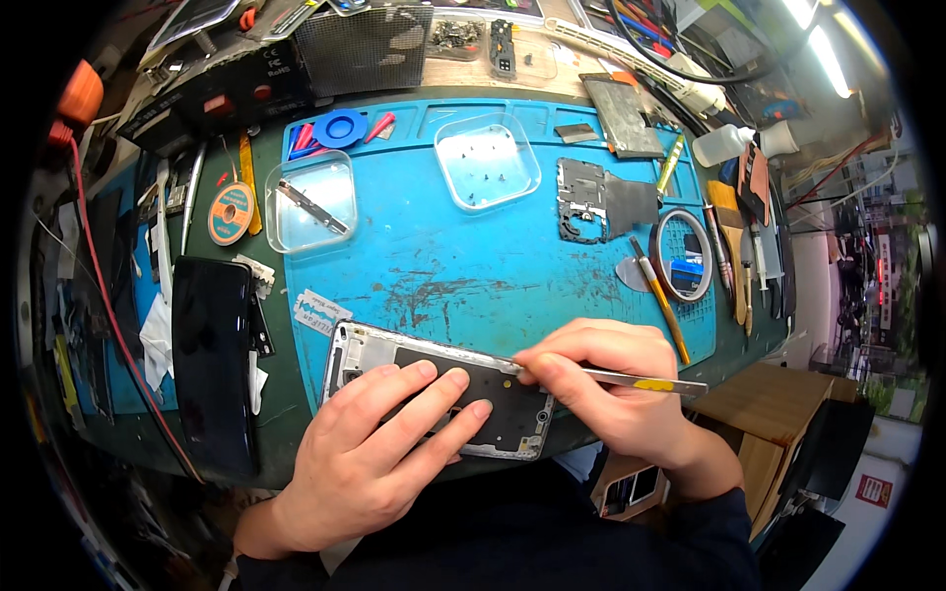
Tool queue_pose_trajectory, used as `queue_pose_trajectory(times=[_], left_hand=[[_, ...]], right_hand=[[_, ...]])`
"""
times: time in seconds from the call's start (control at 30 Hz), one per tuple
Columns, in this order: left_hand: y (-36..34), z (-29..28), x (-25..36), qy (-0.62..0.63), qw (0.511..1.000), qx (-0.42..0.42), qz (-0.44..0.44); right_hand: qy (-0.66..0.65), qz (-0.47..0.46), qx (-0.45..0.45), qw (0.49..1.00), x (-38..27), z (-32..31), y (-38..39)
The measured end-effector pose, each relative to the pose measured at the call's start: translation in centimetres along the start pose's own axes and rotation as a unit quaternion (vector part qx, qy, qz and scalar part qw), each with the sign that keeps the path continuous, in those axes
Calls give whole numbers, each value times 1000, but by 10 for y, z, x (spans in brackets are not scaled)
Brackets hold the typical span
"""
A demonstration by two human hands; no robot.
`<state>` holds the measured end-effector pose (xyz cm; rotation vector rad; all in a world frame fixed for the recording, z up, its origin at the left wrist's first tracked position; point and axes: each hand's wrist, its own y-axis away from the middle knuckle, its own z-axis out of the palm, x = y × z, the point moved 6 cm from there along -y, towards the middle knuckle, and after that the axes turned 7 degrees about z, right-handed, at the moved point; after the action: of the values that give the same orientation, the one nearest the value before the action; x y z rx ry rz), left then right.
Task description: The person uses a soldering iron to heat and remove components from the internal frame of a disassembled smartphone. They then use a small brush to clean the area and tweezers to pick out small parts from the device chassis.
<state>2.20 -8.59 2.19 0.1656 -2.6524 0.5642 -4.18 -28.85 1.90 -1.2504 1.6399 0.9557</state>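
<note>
A silver phone frame [498, 385] with a dark inner face lies tilted at the mat's near edge. My left hand [379, 433] rests over its left half, fingers spread and stretched out flat across it. At the frame's upper long edge, my right hand [616, 389] pinches a slim flat metal tool with a yellow patch [655, 384]. The tool's tip is hidden by the fingertips, which touch or nearly touch the frame. A razor blade [320, 311] lies on the mat just beyond the frame's upper left corner.
On the blue mat [394, 236] stand a clear tray with screws [487, 163] and another with a dark strip [310, 204]. Black phone parts [581, 200], a tape roll [683, 256] and brushes [730, 227] lie right. A dark glossy phone [212, 355] and solder spool [233, 214] lie left.
</note>
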Motion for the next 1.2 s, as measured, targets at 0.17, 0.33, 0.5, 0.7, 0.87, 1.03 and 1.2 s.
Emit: queue_pose_trajectory(times=[0.17, 0.33, 0.5, 0.7, 0.87, 1.03, 1.2], left_hand=[[0, -1, 0, 3, 1000, -1, -2], [1, 0, 0, 3, 1000, 2, 2], [3, 1, 0, 2, 1000, -7, 0], [5, 3, -1, 4, 1000, -7, 0], [6, 4, -1, 11, 1000, -12, -1], [5, 3, -1, 6, 1000, -15, 2], [7, 4, -2, 3, 1000, 0, 8]], right_hand=[[7, -13, 7, 1000, -4, 5, -4], [24, -53, 18, 998, -4, 7, -1], [32, -47, 7, 998, -2, 3, -1], [26, -27, 7, 999, -1, 3, 1], [38, -34, 7, 999, -3, 4, 2], [67, -85, -3, 994, -19, 19, -19], [85, -75, 22, 993, -12, 11, -6]])
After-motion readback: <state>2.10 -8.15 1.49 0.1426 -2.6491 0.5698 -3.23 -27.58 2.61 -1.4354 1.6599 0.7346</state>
